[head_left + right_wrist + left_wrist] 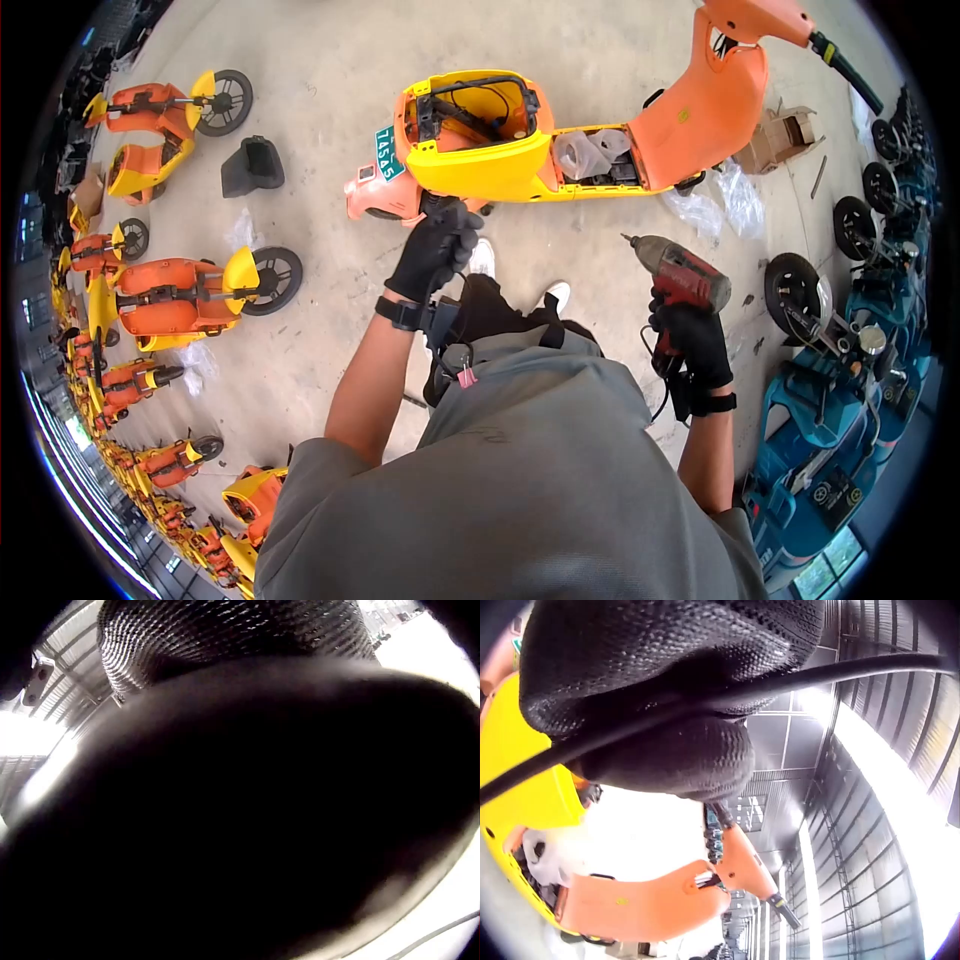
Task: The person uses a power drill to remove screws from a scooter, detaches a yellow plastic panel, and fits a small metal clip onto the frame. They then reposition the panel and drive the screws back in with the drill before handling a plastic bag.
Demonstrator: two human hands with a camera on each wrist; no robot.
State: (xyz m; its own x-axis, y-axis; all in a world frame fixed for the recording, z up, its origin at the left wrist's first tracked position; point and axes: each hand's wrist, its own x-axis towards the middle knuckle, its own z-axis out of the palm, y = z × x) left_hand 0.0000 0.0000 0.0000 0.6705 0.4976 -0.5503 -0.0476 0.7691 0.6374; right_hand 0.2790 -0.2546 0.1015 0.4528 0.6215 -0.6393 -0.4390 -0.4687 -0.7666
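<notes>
My right hand, in a black glove, grips a red and grey impact driver by its handle, the bit pointing up and left. A large dark shape fills most of the right wrist view below the glove. My left hand, also gloved, is raised near the rear of an orange and yellow scooter, its fingers curled in. I cannot tell whether something small is inside them. A black cable crosses in front of that glove in the left wrist view. The scooter's seat opening shows a frame and wiring.
Clear plastic bags and a cardboard box lie by the scooter's front. A dark plastic bin stands on the floor to the left. More orange scooters line the left side, teal ones the right.
</notes>
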